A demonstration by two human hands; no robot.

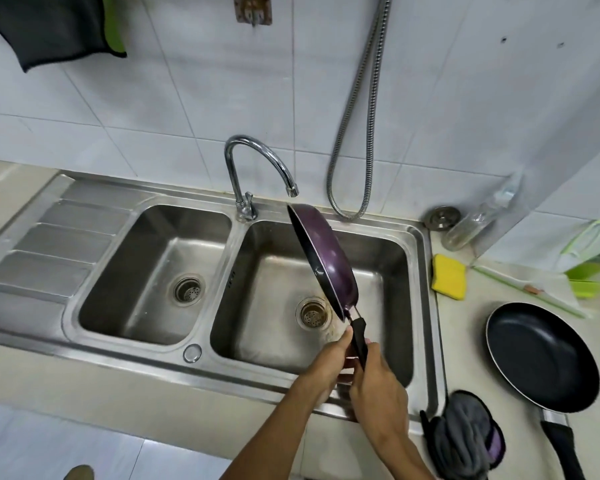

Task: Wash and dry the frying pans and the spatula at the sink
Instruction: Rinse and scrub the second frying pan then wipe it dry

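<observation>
**Washing at the double sink, head view, left to right.** The drainboard (49, 258) and the left basin (142, 271) of the sink (84, 341) hold none of the task's things. The tap (257, 150) stands on the back rim between the basins, its spout turned toward the right basin (395, 306); no stream shows.

The purple pan (326, 258) hangs in the air over the right basin, tipped steeply on edge, its far rim just below the spout and its handle (359, 336) pointing down toward the front rim. The left hand (326, 362) grips the handle from the left, thumb laid up along it and fingers curled under. The right hand (378, 386) closes round the handle's lower end. Neither hand has free fingers.

On the bench (465, 341), a yellow sponge (449, 277) lies beside the sink's right rim, a grey cloth (465, 441) near the front edge, and the black pan (541, 358) upright further right. No spatula can be made out.

The step appears to be rinsing or draining the purple pan; which cannot be told. The next move probably calls for freeing one hand, for the tap lever, sponge or cloth.
</observation>
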